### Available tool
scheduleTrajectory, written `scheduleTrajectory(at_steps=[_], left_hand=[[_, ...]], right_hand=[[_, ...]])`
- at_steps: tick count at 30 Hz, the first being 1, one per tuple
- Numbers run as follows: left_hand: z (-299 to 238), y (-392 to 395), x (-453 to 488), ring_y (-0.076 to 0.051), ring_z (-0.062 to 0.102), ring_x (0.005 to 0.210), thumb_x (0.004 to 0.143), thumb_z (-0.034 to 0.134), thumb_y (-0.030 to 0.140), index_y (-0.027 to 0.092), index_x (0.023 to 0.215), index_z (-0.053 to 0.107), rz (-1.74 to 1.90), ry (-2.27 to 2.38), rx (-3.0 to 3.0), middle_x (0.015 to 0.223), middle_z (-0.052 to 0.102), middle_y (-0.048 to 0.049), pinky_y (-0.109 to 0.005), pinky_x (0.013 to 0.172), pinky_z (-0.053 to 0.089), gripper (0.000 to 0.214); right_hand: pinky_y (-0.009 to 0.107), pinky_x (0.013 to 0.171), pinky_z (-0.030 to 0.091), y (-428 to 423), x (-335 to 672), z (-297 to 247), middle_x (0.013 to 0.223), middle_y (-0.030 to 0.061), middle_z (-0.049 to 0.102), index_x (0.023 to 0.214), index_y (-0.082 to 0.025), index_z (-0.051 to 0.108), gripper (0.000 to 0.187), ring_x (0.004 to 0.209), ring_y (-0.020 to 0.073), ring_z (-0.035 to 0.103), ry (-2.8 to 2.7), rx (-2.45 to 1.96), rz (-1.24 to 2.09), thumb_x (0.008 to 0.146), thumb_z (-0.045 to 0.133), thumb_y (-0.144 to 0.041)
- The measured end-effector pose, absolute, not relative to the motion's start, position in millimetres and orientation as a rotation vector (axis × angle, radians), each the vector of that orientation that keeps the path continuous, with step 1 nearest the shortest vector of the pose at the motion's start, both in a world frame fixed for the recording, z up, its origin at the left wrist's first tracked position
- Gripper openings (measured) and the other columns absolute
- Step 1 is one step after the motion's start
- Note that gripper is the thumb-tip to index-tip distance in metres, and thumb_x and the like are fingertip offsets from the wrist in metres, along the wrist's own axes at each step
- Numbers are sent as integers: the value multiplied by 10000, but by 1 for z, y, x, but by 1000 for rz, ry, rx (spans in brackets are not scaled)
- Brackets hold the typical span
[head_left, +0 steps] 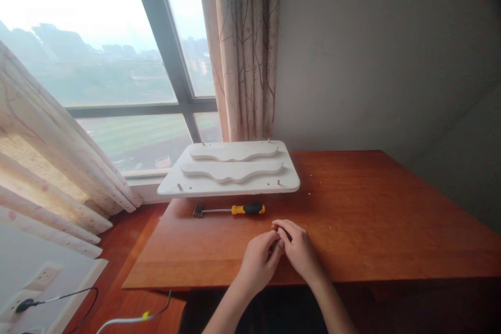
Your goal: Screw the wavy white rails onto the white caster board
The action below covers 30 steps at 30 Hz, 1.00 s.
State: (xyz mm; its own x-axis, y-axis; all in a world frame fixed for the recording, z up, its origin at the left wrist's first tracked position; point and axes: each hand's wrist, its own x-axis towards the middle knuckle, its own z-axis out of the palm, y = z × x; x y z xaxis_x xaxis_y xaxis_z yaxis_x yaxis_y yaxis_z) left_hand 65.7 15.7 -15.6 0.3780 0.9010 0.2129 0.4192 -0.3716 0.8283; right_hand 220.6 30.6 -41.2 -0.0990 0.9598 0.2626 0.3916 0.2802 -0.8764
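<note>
My left hand (260,260) and my right hand (298,248) meet over the front part of the wooden table (376,219). The fingers of both are curled and pressed together at the tips; whatever may be between them is hidden. Beyond them lies a screwdriver (248,210) with a yellow and black handle, its shaft pointing left. Several small dark screws (199,211) cluster at its tip. Behind it rests a white board (230,188) with wooden dowels (278,182) standing up near its corners. Two wavy-edged white pieces (231,171) lie on that board.
A window (117,78) and patterned curtains (246,52) border the table at the back left. Small white crumbs (310,193) dot the tabletop. Down at the lower left, a black plug (25,305) sits in a wall socket, and a white cable (125,319) runs below the table edge.
</note>
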Motion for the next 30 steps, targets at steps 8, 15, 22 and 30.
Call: scheduleTrajectory(at_steps=[8,15,22,30], left_hand=[[-10,14,68,-135,485,634,988,465,250,195,765,468,899,1149,1957,717,585,-10,-244,626,321,230],[-13,15,68,-138,497,648,979,471,233,196,780,477,906,1121,1951,732,588,-10,-242,641,338,203],[-14,14,67,-144,504,655,988,463,244,195,789,487,901,1122,1958,742,597,-18,-248,644,349,206],[-7,14,68,-146,510,644,986,458,251,191,771,496,905,1125,1962,735,611,-27,-252,638,358,227]], right_hand=[[340,901,542,31,221,-44,1066,90,746,1091,-201,723,302,986,220,706,-1656,-1240,796,986,440,-210],[337,879,545,30,221,-41,1035,84,753,1060,-211,737,301,968,224,710,-1653,-1235,776,956,455,-191],[348,886,546,30,221,-41,1036,86,750,1066,-205,733,306,965,223,704,-1662,-1248,771,971,443,-203],[355,890,556,29,222,-39,1044,98,750,1072,-202,735,310,969,230,710,-1664,-1254,772,972,442,-225]])
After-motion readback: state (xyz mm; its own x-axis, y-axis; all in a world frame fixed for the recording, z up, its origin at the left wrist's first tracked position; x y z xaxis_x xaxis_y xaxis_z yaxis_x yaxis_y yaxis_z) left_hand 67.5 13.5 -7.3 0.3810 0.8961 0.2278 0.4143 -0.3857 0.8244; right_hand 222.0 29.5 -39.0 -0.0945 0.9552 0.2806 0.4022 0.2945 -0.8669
